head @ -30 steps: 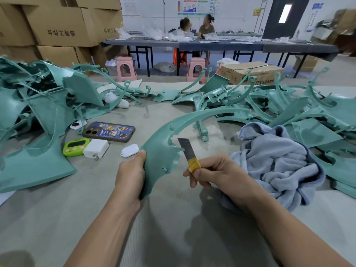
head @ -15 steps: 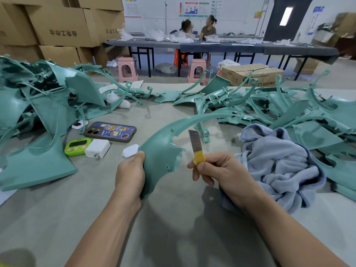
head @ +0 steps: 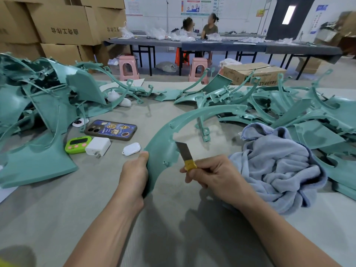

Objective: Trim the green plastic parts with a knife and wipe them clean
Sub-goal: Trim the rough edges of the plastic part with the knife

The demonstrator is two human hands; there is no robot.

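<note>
Our left hand (head: 133, 174) grips the green part (head: 163, 149). Our right hand (head: 215, 176) pinches the knife (head: 185, 153) at its three o'clock. A slip could cut us.

phone (head: 110, 130), green timer (head: 78, 144), white charger (head: 97, 146), pink stool (head: 128, 68)

This is looking like a factory workshop: green plastic parts (head: 316, 134) are lying heaped across a counter (head: 173, 218), cardboard boxes (head: 63, 26) are standing stacked at the left, and two people (head: 211, 26) are sitting at a long counter (head: 221, 47) below wall charts (head: 194, 6).
</note>
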